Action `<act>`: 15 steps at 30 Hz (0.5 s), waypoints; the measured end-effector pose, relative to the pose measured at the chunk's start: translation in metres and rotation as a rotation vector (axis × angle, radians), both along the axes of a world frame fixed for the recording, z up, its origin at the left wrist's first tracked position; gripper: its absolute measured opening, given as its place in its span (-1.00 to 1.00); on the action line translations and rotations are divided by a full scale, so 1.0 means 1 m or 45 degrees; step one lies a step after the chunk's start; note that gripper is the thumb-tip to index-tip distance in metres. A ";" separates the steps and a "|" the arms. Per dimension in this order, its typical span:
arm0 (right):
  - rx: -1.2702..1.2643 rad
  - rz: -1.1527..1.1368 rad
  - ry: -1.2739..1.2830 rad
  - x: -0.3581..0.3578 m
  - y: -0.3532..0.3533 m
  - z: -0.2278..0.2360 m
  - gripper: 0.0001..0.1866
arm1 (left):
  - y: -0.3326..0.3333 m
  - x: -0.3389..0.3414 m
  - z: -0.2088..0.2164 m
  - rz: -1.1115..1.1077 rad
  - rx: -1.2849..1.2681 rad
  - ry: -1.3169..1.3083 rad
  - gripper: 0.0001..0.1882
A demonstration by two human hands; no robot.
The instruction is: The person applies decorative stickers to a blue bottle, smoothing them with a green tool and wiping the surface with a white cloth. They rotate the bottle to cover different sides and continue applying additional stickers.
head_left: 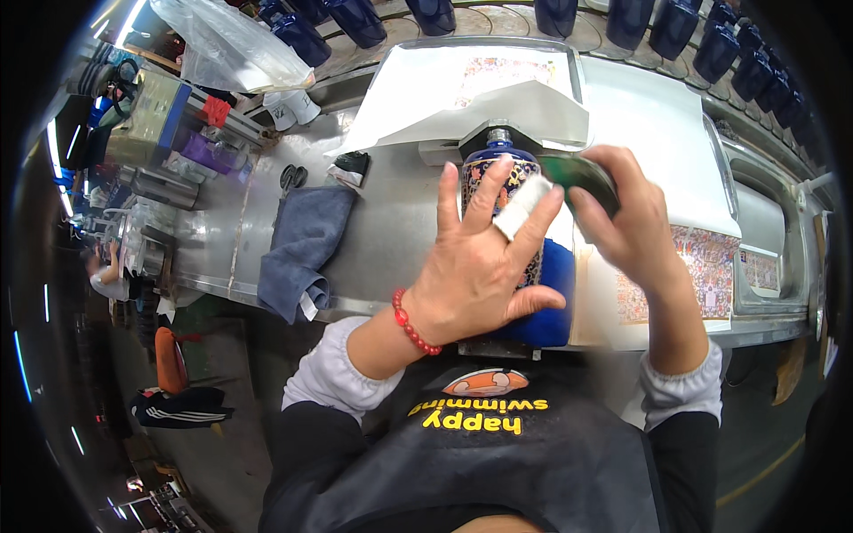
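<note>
A dark blue bottle [499,154] with a gold and floral pattern lies in front of me, its neck pointing away. My left hand [475,266] rests over it, fingers stretched and spread, with a white wrap [522,206] around one finger. In my right hand [626,226], the fingers are closed on a flat dark green piece [573,174], blurred by motion, at the bottle's right side. Its exact kind cannot be told. Under the near end of the bottle is a bright blue pad [553,330].
Left of the bottle, a grey-blue cloth [306,240] hangs toward the metal table's front edge, near black scissors [290,178]. White trays with paper sheets [640,133] and printed patterned sheets [702,275] lie behind and right. Several blue bottles [355,19] line a conveyor at the back.
</note>
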State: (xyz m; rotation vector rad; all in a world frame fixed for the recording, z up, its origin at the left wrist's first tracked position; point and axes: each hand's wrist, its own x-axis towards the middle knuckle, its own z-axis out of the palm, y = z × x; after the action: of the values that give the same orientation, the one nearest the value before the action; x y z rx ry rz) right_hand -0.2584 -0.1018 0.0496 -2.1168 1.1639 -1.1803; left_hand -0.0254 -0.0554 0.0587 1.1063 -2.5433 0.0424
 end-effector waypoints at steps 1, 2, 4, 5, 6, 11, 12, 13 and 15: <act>-0.124 0.121 -0.022 0.009 -0.016 0.010 -0.72 | 0.007 0.003 -0.002 -0.029 0.017 0.038 -0.02; -0.162 0.105 0.073 0.016 -0.023 0.017 -0.74 | 0.015 0.006 -0.006 -0.058 0.035 0.074 -0.04; -0.419 0.147 0.172 0.027 -0.027 0.028 -0.76 | 0.034 0.013 -0.016 -0.017 -0.040 0.297 -0.10; -0.667 0.128 0.420 0.029 -0.022 0.032 -0.76 | 0.044 0.017 -0.023 0.042 -0.056 0.405 -0.12; -0.769 0.217 0.478 0.032 -0.018 0.032 -0.71 | 0.054 0.019 -0.031 0.089 -0.076 0.511 -0.14; -0.184 0.771 0.166 0.030 -0.001 0.033 -0.81 | 0.072 0.027 -0.066 0.291 0.121 0.481 0.11; -0.062 0.759 -0.053 0.031 -0.011 0.027 -0.79 | 0.071 0.025 -0.071 0.343 0.111 0.469 0.08; -0.093 0.474 -0.066 0.034 -0.015 0.025 -0.79 | 0.069 0.027 -0.074 0.352 0.069 0.464 0.07; -0.506 0.072 0.264 0.036 -0.012 0.025 -0.75 | 0.063 0.029 -0.077 0.378 0.047 0.443 0.02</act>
State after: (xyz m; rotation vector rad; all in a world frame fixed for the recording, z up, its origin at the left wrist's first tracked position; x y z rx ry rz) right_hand -0.2224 -0.1137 0.0745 -2.6034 1.0080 -1.2740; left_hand 0.0031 0.0074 -0.0179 1.3656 -2.0693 -0.1115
